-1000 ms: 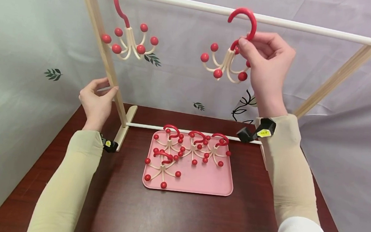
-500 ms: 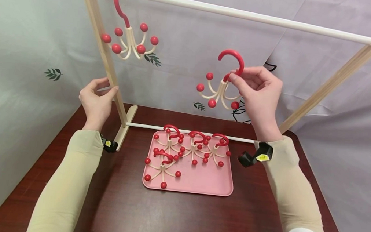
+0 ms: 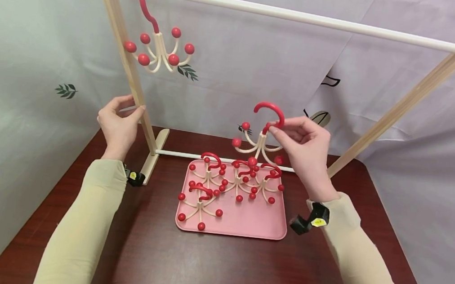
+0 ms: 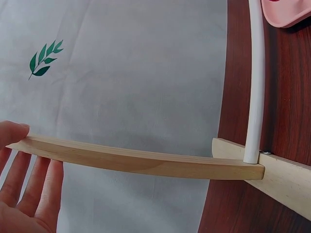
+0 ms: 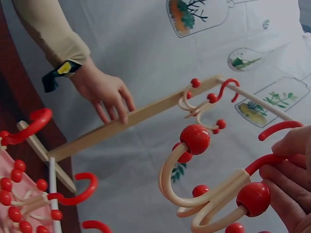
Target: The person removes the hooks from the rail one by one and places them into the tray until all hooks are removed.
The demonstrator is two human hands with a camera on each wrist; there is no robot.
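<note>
My right hand (image 3: 309, 151) pinches the red hook of a multi-arm hanger (image 3: 262, 141) between thumb and fingers. This hanger has pale curved arms tipped with red balls; it is upright, just above and behind the pink tray (image 3: 251, 220). At the left, my left hand (image 3: 118, 125) holds the wooden side post (image 4: 136, 161) of a rack, thumb on one side and fingers on the other. A matching hanger (image 3: 159, 48) hangs by its hook from the rack's white top rail (image 3: 287, 14), near the left end. Several more such hangers (image 3: 200, 205) lie on the tray.
The rack's right post (image 3: 405, 105) slants down behind my right arm. A white lower bar (image 3: 173, 154) runs low behind the tray, near the tabletop (image 3: 200, 266). Pale cloth (image 3: 227, 56) with leaf prints hangs behind and at the sides.
My right hand has come down from the top rail, carrying the pinched hanger down and slightly left to just above the tray's back edge. The left hand stays on the post.
</note>
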